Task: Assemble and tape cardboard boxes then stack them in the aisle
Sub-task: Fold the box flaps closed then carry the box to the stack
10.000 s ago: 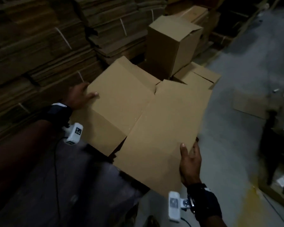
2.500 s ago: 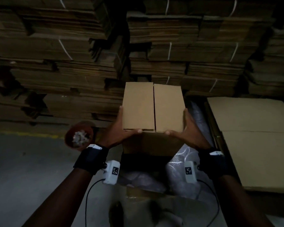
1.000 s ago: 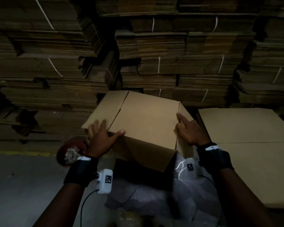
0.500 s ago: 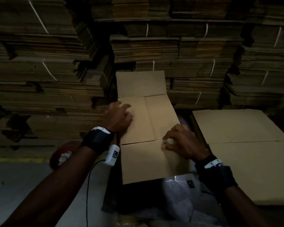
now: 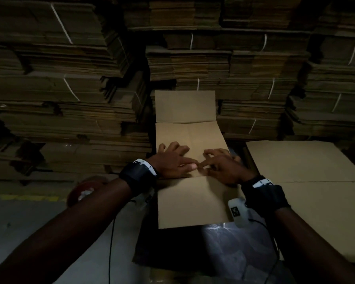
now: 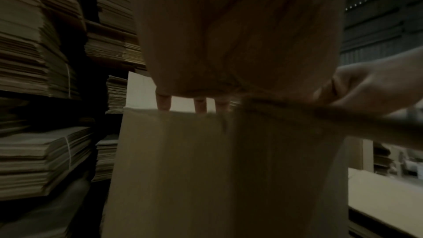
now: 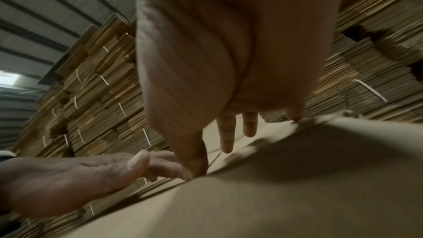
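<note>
So the cardboard box (image 5: 190, 140) is sitting right in the middle, in front of the person, with its two inner flaps folded down flat and meeting at a seam down the centre. The far flap (image 5: 185, 106) is sticking up against the wall of bundled flat cardboard stacks (image 5: 70, 89) behind it, and the near flap (image 5: 191, 201) is folded out toward the person. Left hand (image 5: 173, 159) is lying palm down on the left inner flap, fingers spread and pretty much straight, pressing it down, not wrapped around anything. Right hand (image 5: 221, 166) is on the right inner flap with its fingers bent so the tips press into the cardboard near the seam; nothing is held in it either. The two hands nearly touch at the thumb and forefinger, just above the crease of the near flap. From the right wrist camera the fingers (image 7: 226, 133) reach past the flap edge, fairly straight. To the right of the box there's a pile of flat cardboard sheets (image 5: 307, 167), lying level. Down on the left, partly hidden behind the left forearm, is a reddish roll of tape (image 5: 80, 191) on the grey floor (image 5: 19, 222). Everything's really dim.
</note>
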Tool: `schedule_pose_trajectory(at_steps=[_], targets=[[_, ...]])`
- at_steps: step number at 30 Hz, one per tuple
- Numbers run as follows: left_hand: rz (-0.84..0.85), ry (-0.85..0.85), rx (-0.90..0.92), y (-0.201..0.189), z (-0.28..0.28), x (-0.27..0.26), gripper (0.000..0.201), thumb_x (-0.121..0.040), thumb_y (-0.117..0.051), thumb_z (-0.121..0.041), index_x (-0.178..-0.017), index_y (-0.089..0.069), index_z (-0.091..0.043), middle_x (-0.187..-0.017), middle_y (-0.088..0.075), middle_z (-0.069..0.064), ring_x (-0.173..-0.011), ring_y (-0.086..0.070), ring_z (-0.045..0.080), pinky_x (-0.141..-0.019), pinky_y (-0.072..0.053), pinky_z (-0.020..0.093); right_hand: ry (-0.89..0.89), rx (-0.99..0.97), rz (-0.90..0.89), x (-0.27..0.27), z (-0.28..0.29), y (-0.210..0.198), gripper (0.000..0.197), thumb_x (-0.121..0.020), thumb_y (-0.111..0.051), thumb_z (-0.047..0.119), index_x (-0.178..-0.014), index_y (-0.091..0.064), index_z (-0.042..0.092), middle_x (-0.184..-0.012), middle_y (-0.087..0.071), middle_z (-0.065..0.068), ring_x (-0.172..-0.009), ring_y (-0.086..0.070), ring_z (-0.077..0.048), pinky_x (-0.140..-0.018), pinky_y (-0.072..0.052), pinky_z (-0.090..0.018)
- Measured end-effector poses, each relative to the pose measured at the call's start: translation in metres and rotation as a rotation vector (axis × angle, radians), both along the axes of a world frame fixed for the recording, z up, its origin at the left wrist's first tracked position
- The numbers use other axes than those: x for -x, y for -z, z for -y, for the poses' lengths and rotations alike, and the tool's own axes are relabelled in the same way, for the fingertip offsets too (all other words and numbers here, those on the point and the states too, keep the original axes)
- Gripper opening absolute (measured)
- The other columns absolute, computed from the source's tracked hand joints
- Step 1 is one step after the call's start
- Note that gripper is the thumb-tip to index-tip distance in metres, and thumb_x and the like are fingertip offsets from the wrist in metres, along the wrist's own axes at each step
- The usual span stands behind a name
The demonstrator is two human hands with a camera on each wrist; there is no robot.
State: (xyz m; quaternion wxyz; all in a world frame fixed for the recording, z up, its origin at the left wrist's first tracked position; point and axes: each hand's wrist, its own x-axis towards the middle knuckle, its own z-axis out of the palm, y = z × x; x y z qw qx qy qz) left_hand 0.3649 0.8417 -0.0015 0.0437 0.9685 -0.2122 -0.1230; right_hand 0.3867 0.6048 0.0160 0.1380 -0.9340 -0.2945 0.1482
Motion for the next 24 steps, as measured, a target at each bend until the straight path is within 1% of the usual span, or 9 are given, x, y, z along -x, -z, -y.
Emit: schedule_pose_trajectory(at_steps=[4,7,11,14,17,19,21,23,24], targets=[[0.044,0.009,-0.033,0.0,0.002,0.003,0.049,-0.1,-0.019,-0.067,-0.143,-0.039,-0.054,-0.159,-0.025,0.002,-0.143,-0.014,0.029,-0.109,-0.018,0.065,0.005,-0.007,-0.012,-0.001,0.004,0.002,0.027,-0.1,-0.061,0.036,-0.125,-0.067,0.044,-0.163,-0.031,0.004,-0.15,-0.018,-0.025,-0.114,-0.018,-0.052],[0.094,-0.014,0.024,-0.005,0.003,0.001,0.045,-0.101,-0.022,-0.065,-0.138,-0.044,-0.052,-0.154,-0.03,0.001,-0.143,-0.017,0.029,-0.107,-0.025,0.065,0.014,-0.047,-0.017,-0.005,0.005,0.003,0.03,-0.101,-0.057,0.039,-0.13,-0.061,0.047,-0.163,-0.029,0.002,-0.151,-0.019,-0.027,-0.117,-0.021,-0.052],[0.177,-0.033,0.171,-0.025,-0.007,-0.004,0.046,-0.1,-0.023,-0.062,-0.133,-0.05,-0.045,-0.156,-0.03,-0.001,-0.145,-0.016,0.027,-0.106,-0.029,0.061,0.018,0.06,0.047,-0.001,-0.008,0.003,0.038,-0.104,-0.043,0.05,-0.143,-0.045,0.054,-0.168,-0.011,0.003,-0.153,-0.006,-0.029,-0.116,-0.013,-0.06],[0.213,-0.04,0.177,-0.034,-0.014,-0.001,0.051,-0.096,-0.02,-0.063,-0.132,-0.051,-0.046,-0.156,-0.031,-0.004,-0.146,-0.016,0.026,-0.105,-0.029,0.058,-0.019,0.169,0.063,0.003,-0.024,0.005,0.032,-0.104,-0.038,0.053,-0.132,-0.054,0.047,-0.169,-0.004,0.001,-0.152,-0.001,-0.028,-0.113,-0.011,-0.063],[0.293,-0.055,0.251,-0.039,-0.022,0.004,0.054,-0.095,-0.021,-0.064,-0.129,-0.057,-0.043,-0.153,-0.037,-0.007,-0.144,-0.021,0.024,-0.103,-0.033,0.052,0.007,0.02,0.063,0.003,-0.026,0.003,0.029,-0.101,-0.048,0.055,-0.122,-0.061,0.042,-0.167,-0.015,0.002,-0.151,-0.007,-0.024,-0.11,-0.018,-0.056],[0.402,-0.074,0.355,-0.048,-0.027,0.01,0.056,-0.096,-0.024,-0.062,-0.123,-0.065,-0.035,-0.146,-0.048,-0.008,-0.14,-0.031,0.021,-0.098,-0.039,0.047,0.029,-0.183,0.12,0.0,-0.022,-0.008,0.02,-0.097,-0.061,0.046,-0.113,-0.067,0.037,-0.163,-0.028,0.0,-0.149,-0.018,-0.023,-0.11,-0.025,-0.051],[0.519,-0.115,0.434,-0.061,-0.033,0.016,0.059,-0.098,-0.025,-0.06,-0.115,-0.071,-0.028,-0.131,-0.063,-0.008,-0.132,-0.045,0.017,-0.091,-0.044,0.043,0.001,-0.36,0.19,-0.007,-0.013,-0.026,0.013,-0.092,-0.069,0.023,-0.103,-0.072,0.031,-0.155,-0.043,-0.004,-0.143,-0.033,-0.027,-0.111,-0.033,-0.047],[0.631,-0.171,0.443,-0.071,-0.043,0.024,0.061,-0.1,-0.025,-0.06,-0.1,-0.075,-0.024,-0.108,-0.074,-0.005,-0.121,-0.059,0.017,-0.085,-0.047,0.04,-0.068,-0.419,0.331,-0.02,0.003,-0.041,0.031,-0.084,-0.07,0.001,-0.101,-0.075,0.026,-0.142,-0.058,-0.005,-0.135,-0.046,-0.03,-0.111,-0.039,-0.05],[0.692,-0.209,0.407,-0.075,-0.048,0.029,0.063,-0.101,-0.026,-0.059,-0.086,-0.075,-0.023,-0.092,-0.075,-0.002,-0.108,-0.066,0.02,-0.078,-0.047,0.038,-0.063,-0.386,0.404,-0.026,0.013,-0.047,0.039,-0.081,-0.071,-0.004,-0.103,-0.075,0.027,-0.138,-0.062,-0.003,-0.134,-0.049,-0.029,-0.109,-0.042,-0.054]])
